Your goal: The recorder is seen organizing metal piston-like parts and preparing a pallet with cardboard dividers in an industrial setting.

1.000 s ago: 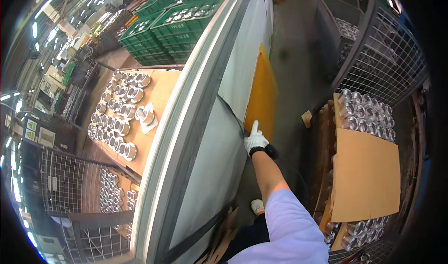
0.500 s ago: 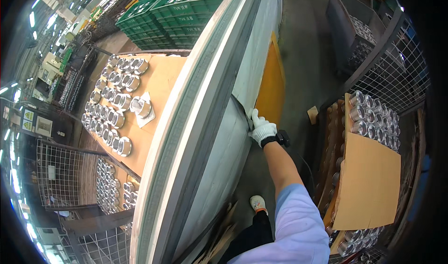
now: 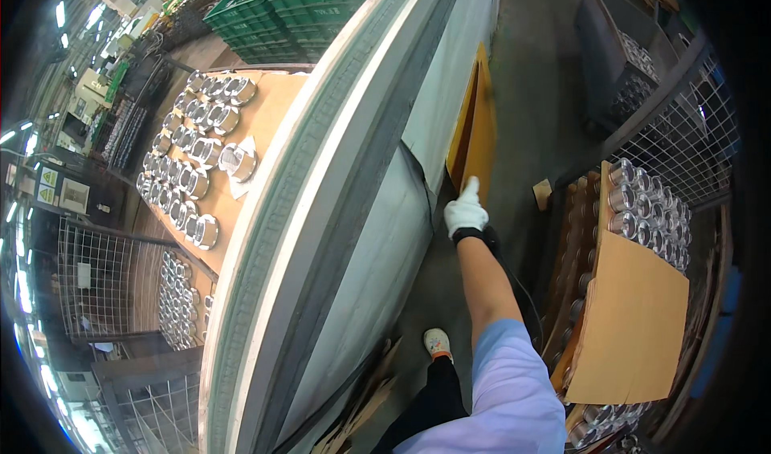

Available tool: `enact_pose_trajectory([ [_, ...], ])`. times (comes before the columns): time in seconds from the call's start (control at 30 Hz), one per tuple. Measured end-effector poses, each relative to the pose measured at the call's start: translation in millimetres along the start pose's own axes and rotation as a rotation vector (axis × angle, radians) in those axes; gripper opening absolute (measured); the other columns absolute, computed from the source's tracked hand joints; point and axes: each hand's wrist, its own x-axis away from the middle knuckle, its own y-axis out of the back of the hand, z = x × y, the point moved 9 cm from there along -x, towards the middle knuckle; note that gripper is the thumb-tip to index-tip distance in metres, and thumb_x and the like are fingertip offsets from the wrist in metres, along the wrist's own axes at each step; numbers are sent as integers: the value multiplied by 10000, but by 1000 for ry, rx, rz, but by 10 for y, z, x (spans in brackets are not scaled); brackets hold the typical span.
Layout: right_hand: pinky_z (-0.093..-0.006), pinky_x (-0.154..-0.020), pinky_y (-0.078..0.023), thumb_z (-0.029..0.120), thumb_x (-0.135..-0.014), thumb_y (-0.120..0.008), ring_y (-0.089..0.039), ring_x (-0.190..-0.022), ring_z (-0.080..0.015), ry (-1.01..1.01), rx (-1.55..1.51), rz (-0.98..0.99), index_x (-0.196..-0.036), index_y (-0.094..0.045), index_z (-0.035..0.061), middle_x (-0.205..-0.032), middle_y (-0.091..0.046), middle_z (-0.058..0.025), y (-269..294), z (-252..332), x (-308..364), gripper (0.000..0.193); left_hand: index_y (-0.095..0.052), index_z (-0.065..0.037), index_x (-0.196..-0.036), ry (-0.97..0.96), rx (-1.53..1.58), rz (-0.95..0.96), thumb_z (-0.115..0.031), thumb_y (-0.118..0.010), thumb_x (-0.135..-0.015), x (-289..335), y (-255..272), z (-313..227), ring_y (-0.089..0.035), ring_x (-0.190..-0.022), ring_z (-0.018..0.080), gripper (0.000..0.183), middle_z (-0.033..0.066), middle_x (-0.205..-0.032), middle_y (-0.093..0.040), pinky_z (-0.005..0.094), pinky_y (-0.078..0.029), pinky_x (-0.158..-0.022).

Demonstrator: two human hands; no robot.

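Note:
My right hand [image 3: 466, 211], in a white glove with a dark band at the wrist, is closed at the near lower edge of a yellow door-like panel [image 3: 483, 129]. One digit points up along the panel; the other fingers are curled and partly hidden. A dark gap shows between the panel and the tall pale wall [image 3: 384, 205] on its left. On that wall, close to the hand, a dark flap or strip [image 3: 415, 165] bends away from the surface. My left hand is out of view.
Left of the wall's long top edge [image 3: 321, 181], shiny metal cylindrical parts [image 3: 193, 183] stand on cardboard. Green crates [image 3: 313, 20] are stacked behind. On the right, more metal parts [image 3: 642, 205] and a cardboard sheet [image 3: 630, 325] top a stack beside a mesh cage [image 3: 683, 137].
My right hand has moved slightly right from the wall's edge. The yellow panel has swung outward, and a dark gap now shows behind it.

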Motion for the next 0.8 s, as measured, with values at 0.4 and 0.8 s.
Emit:
enact_pose_trajectory([
  [0.4, -390, -838, -568, 309, -659, -750, -682, -978, -296, 471, 768, 178, -929, -743, 109, -1041, -700, -143, 76, -831, 871, 337, -626, -74, -1232, 8, 83, 9, -429, -692, -852, 439, 111, 662, -656, -959, 308, 524, 173, -1052, -689, 388, -514, -867],
  [0.8, -357, -902, -529, 364, -813, -572, -647, -1083, -242, 793, 1187, 265, -1048, -690, 72, -1156, -676, -115, -1075, -1710, 3542, 393, -548, -75, -1329, -268, 246, 156, -512, -609, -873, 1250, -626, 2429, -599, -1129, 341, 635, 208, -1230, -617, 411, -473, -948],
])
